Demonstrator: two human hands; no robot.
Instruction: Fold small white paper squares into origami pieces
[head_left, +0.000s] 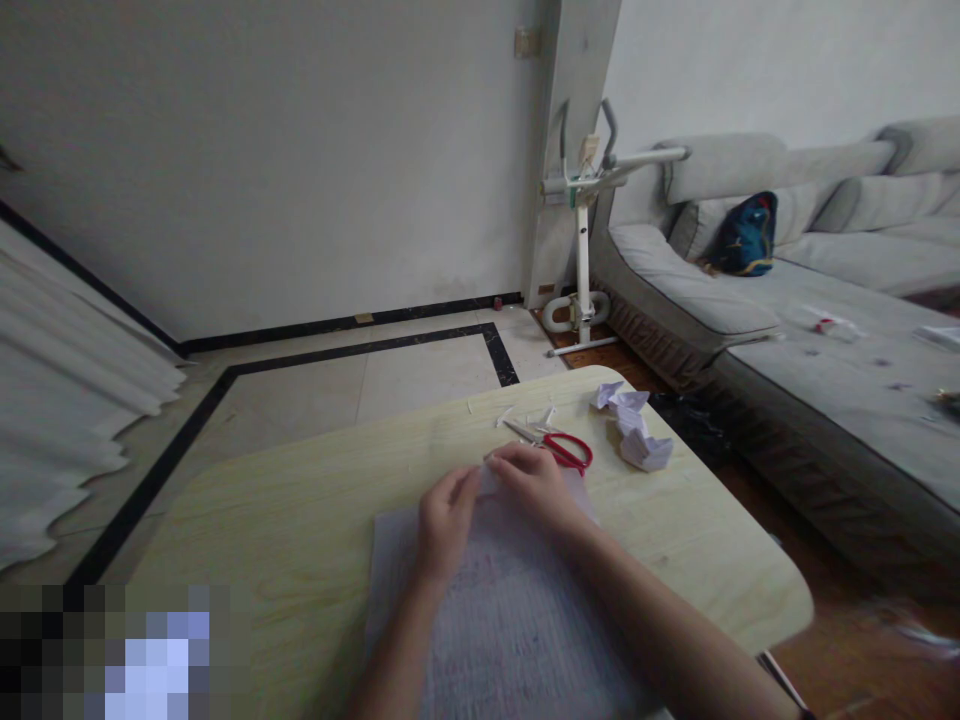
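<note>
A small piece of white paper (489, 482) is pinched between the fingertips of my left hand (448, 512) and my right hand (531, 482). Both hands are closed, the fingers nearly meeting at the paper's top edge. Beneath them lies a large sheet covered with rows of writing (517, 620), partly hidden by my forearms. Just beyond my right hand are scissors with red handles (571, 452), blades pointing left. Several folded white paper shapes (634, 425) sit further right.
Small paper scraps (544, 418) lie by the scissor blades. The pale wooden table (285, 560) has rounded corners. A grey sofa (825, 290) with a dark blue bag (750, 235) is at the right, beside a white exercise machine (583, 250). A white curtain (67, 400) hangs left.
</note>
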